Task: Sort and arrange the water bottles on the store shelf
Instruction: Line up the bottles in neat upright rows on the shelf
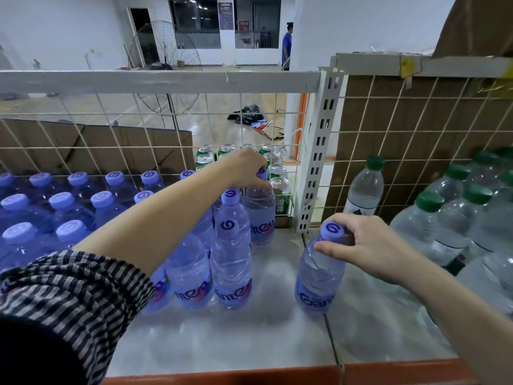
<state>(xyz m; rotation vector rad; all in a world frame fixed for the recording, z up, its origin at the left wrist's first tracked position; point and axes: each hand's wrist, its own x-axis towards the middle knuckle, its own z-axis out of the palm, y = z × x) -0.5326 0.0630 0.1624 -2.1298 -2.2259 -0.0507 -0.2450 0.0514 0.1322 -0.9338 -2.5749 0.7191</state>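
Note:
Rows of purple-capped water bottles (pixel 69 207) fill the left of the white shelf (pixel 249 337). My left hand (pixel 247 169) reaches to the back and grips the cap of a purple-capped bottle (pixel 261 218) standing against the wire mesh. Two more purple-capped bottles (pixel 231 259) stand in front of it. My right hand (pixel 363 243) grips the neck of a lone purple-capped bottle (pixel 319 279) standing upright near the shelf's middle. Green-capped clear bottles (pixel 449 218) crowd the right side, with one green-capped bottle (pixel 366 187) apart at the back.
A wire mesh back panel (pixel 125 140) and a perforated white upright post (pixel 316 168) bound the shelf. Green cans (pixel 205 157) stand behind the mesh. Cardboard (pixel 416 129) backs the right bay. The shelf has an orange front edge (pixel 277 375). A person (pixel 287 45) stands far off.

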